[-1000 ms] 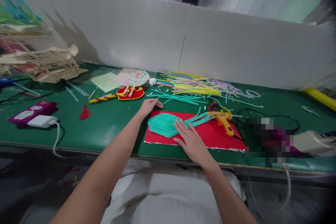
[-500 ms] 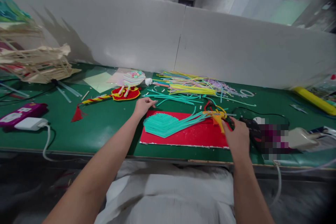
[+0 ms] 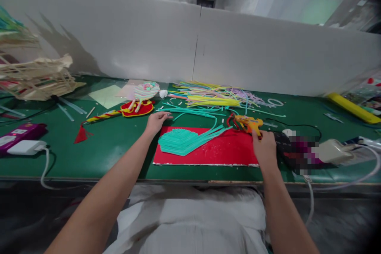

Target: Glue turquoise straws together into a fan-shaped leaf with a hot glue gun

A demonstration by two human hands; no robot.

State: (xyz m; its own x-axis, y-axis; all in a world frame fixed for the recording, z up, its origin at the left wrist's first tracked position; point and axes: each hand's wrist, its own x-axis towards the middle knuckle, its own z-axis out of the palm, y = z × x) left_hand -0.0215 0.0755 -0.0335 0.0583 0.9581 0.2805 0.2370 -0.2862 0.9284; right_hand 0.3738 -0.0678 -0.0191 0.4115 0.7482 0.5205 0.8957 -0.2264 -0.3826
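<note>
My right hand (image 3: 264,145) is closed round the handle of a yellow glue gun (image 3: 249,122) above the right part of a red board (image 3: 223,152). A pair of red-handled pliers or scissors (image 3: 231,121) lies close to the gun's nozzle, partly hidden. On the board's left side is a leaf-like shape of teal strips (image 3: 180,141), whose loose ends fan out to the right. At the board's top left corner is my left hand (image 3: 156,123), thumb and fingers pressed together. Whatever is between them is too small to make out.
Teal strips (image 3: 190,110) and a pile of yellow and purple strips (image 3: 214,99) lie behind the board. Left stand a tasselled red-and-yellow ornament (image 3: 137,108), a purple power strip (image 3: 22,138) and a wooden-stick structure (image 3: 38,77). A white partition (image 3: 133,39) closes the back.
My right hand has raised and turned the glue gun, bringing it off the ends of the teal strips. The left hand stays pinched at the board's corner. The view has shifted slightly.
</note>
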